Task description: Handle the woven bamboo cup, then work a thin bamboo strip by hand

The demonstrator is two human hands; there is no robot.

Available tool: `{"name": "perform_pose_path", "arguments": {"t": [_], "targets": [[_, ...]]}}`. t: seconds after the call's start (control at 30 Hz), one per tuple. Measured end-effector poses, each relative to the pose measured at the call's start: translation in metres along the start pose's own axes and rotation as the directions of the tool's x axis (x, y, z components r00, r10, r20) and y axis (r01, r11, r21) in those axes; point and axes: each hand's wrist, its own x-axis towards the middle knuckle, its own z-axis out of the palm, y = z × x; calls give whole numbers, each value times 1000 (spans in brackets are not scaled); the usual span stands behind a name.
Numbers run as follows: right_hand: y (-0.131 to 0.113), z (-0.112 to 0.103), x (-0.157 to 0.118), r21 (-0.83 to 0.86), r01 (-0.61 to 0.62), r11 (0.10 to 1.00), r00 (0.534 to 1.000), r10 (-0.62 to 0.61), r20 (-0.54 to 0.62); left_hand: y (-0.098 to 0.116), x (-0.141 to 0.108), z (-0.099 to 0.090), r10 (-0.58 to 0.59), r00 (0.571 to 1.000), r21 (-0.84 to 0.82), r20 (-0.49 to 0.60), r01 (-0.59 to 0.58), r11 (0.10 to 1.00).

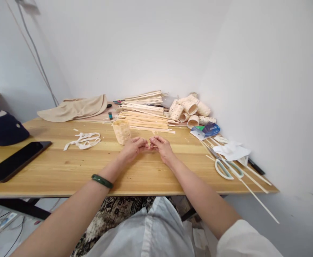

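Note:
My left hand [133,147] and my right hand [160,146] meet at the fingertips over the wooden table [65,167], pinching a small pale piece [148,144] between them; the piece is too small to make out. A green bangle [102,181] sits on my left wrist. Just behind my left hand stands a small woven cup [121,131] of pale strips. Further back lies a pile of thin wooden strips [144,112].
Woven tubes [190,109] are heaped at the back right beside a blue packet [208,130]. Scissors [228,168], white tissue [232,150] and long sticks lie at the right. A phone [14,160], dark cap [1,128], beige hat [74,107] and white scraps [82,140] lie at the left.

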Motion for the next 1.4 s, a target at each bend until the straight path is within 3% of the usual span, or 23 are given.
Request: {"name": "perform_pose_path", "arguments": {"t": [0.3, 0.57, 0.8, 1.2, 1.4], "targets": [[3, 1, 1, 16, -36, 999, 999, 36, 40, -9, -4, -8, -18, 998, -25, 66, 20, 999], [2, 1, 1, -9, -38, 999, 998, 38, 48, -9, -6, -3, -34, 992, -14, 121, 36, 999], [-1, 2, -1, -36, -35, 999, 998, 36, 47, -11, -3, -6, -44, 993, -6, 110, 45, 999], [4, 1, 3, -111, 19, 994, 1000, -18, 7, -9, -4, -8, -153, 981, -21, 122, 157, 987], [1, 3, 1, -99, 70, 993, 997, -73, -30, -8, -4, -9, -130, 988, 29, 87, 128, 991]]}}
